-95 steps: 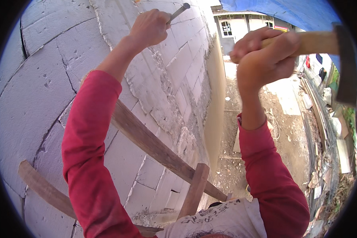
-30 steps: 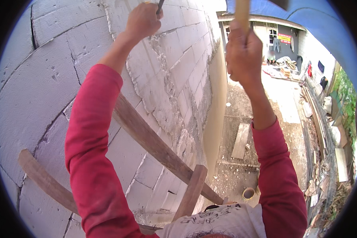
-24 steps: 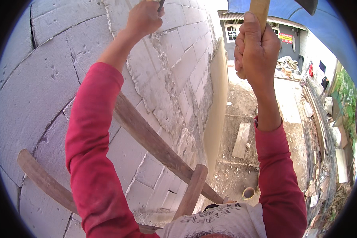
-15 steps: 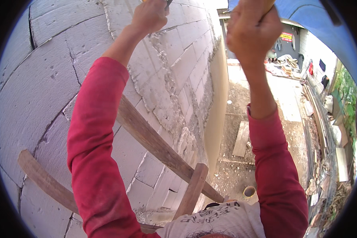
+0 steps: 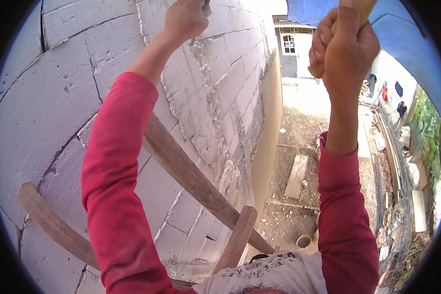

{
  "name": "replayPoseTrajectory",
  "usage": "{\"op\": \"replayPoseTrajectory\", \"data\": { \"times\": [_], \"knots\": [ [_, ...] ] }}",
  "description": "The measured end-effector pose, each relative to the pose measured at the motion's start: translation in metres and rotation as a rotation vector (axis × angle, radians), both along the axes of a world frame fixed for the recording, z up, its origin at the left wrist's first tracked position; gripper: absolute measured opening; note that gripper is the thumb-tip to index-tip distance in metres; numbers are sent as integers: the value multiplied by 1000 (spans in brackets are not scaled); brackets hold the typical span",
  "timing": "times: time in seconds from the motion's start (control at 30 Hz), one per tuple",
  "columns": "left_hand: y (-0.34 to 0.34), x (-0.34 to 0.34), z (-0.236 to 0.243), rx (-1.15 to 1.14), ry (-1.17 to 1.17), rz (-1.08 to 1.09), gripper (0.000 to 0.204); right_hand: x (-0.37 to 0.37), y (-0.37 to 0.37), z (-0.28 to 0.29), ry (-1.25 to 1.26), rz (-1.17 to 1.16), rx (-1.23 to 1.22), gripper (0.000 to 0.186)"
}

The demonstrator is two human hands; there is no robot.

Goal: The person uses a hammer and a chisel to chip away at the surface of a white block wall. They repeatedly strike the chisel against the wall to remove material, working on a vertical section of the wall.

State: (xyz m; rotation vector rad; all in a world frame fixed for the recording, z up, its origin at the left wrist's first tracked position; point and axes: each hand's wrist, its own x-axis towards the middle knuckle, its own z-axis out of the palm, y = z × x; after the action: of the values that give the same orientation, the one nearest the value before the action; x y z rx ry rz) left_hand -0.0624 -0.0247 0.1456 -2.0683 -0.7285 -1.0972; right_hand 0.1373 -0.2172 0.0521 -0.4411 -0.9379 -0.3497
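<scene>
My left hand (image 5: 185,19) is closed around a dark metal chisel (image 5: 206,5) against the pale block wall (image 5: 59,122), at the top of the view beside a rough, chipped seam. My right hand (image 5: 345,56) is raised over the yard, wrapped around the wooden handle (image 5: 365,11) of a hammer, whose head is out of sight. Both red-sleeved forearms come up from the lower edge.
Wooden beams (image 5: 181,171) cross below my arms along the wall. The dirt yard below has a plank (image 5: 295,176), a bucket (image 5: 303,241) and piled timber (image 5: 392,161) at right. A house (image 5: 299,49) stands beyond, under a blue tarp (image 5: 402,29).
My right hand has swung about, the hammer lying sideways earliest, then upright, and is now farther right with the head out of view. My left hand has shifted slightly right, still gripping the chisel.
</scene>
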Motion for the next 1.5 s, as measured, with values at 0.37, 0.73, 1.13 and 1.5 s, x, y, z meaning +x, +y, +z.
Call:
{"op": "replayPoseTrajectory", "data": {
  "times": [0.37, 0.73, 1.13, 1.5],
  "knots": [
    [-10, 19, -5, -60, 80, 58, 14, 3, 8, -13, -105, 294, -216, 41],
    [3, 35, -9, 26, 217, 80, 12, 7, 71, -37, -166, -2, -268, 50],
    [3, 43, -13, 19, 223, 92, 12, 38, 60, -40, -276, 401, 141, 36],
    [18, 18, -22, -11, 139, 30, 11, 28, 26, -45, -114, 713, -41, 41]
  ]
}}
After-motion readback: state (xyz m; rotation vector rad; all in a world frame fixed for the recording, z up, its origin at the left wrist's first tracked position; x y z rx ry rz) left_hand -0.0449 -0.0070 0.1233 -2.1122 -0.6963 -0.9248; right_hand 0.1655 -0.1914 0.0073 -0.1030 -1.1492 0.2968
